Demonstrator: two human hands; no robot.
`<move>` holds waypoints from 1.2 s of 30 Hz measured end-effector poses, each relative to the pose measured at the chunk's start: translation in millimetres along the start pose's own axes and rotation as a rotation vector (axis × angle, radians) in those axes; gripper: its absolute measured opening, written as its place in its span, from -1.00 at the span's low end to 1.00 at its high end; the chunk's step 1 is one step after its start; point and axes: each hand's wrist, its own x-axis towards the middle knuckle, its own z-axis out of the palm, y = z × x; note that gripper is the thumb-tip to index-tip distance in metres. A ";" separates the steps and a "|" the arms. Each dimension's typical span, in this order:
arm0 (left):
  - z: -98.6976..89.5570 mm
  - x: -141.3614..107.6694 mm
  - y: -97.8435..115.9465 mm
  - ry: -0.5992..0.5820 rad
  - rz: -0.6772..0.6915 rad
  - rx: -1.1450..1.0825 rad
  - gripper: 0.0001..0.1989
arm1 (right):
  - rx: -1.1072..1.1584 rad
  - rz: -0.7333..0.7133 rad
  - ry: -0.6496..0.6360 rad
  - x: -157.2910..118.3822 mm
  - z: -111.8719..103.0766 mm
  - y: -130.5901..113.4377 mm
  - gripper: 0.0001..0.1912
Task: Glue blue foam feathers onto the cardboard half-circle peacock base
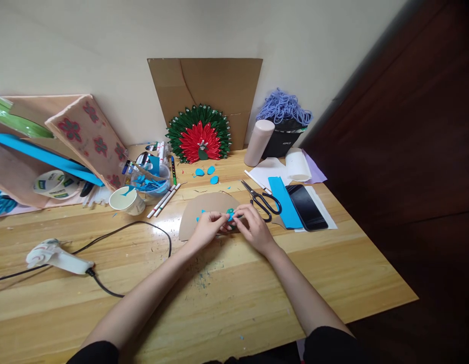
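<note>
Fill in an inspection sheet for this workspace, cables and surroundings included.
Surface: wooden table, scraps and specks scattered.
Work pieces: small blue piece, over a cardboard piece; three blue cutouts beyond.
Clutter: scissors, blue strip and phone to the right; paper cup and scrap-filled tub to the left.
Hands: left hand pinches the small blue piece; right hand meets it, exact grip unclear.
Cables: black cable running from a white tool, at left.
Surroundings: pale wall, dark brown panel.
</note>
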 end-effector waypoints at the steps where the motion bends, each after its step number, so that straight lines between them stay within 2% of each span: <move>1: 0.0 -0.4 0.7 0.001 0.005 0.010 -0.69 | 0.007 0.011 -0.006 0.0 0.2 0.0 -0.89; 6: 0.6 -2.3 1.8 -0.006 0.032 0.075 -0.66 | 0.032 0.048 -0.030 -0.3 0.6 0.5 -0.90; 11: -0.7 -3.0 -5.1 -0.006 0.125 0.221 -0.66 | 0.025 0.050 -0.043 0.2 -0.4 -0.9 -0.92; 14: -0.6 -3.7 -6.2 0.017 0.143 0.261 -0.66 | 0.048 0.096 -0.017 -0.4 0.7 -0.4 -0.93; 16: 0.5 -5.0 -4.2 0.042 0.138 0.254 -0.66 | 0.122 0.199 0.045 -1.1 3.0 1.6 -0.87; 18: 2.0 -6.5 -1.5 0.070 0.135 0.240 -0.66 | 0.295 0.362 0.088 -1.1 5.7 3.8 -0.78; 20: 3.4 -7.7 0.2 0.082 0.144 0.227 -0.67 | 0.520 0.515 0.047 0.0 7.5 4.5 -0.76; 22: 4.4 -8.2 -0.1 0.077 0.164 0.228 -0.67 | 0.687 0.598 -0.016 2.1 7.9 3.0 -0.76; 24: 4.9 -8.2 -1.9 0.069 0.189 0.236 -0.67 | 0.748 0.629 -0.024 4.3 7.5 0.1 -0.75; 31: 4.2 -8.1 -5.9 0.077 0.294 0.379 -0.69 | 0.745 0.682 0.103 3.2 12.6 0.2 -0.70; 36: 3.5 -5.5 -8.6 0.068 0.292 0.372 -0.70 | 0.699 0.670 0.128 0.0 14.1 3.9 -0.81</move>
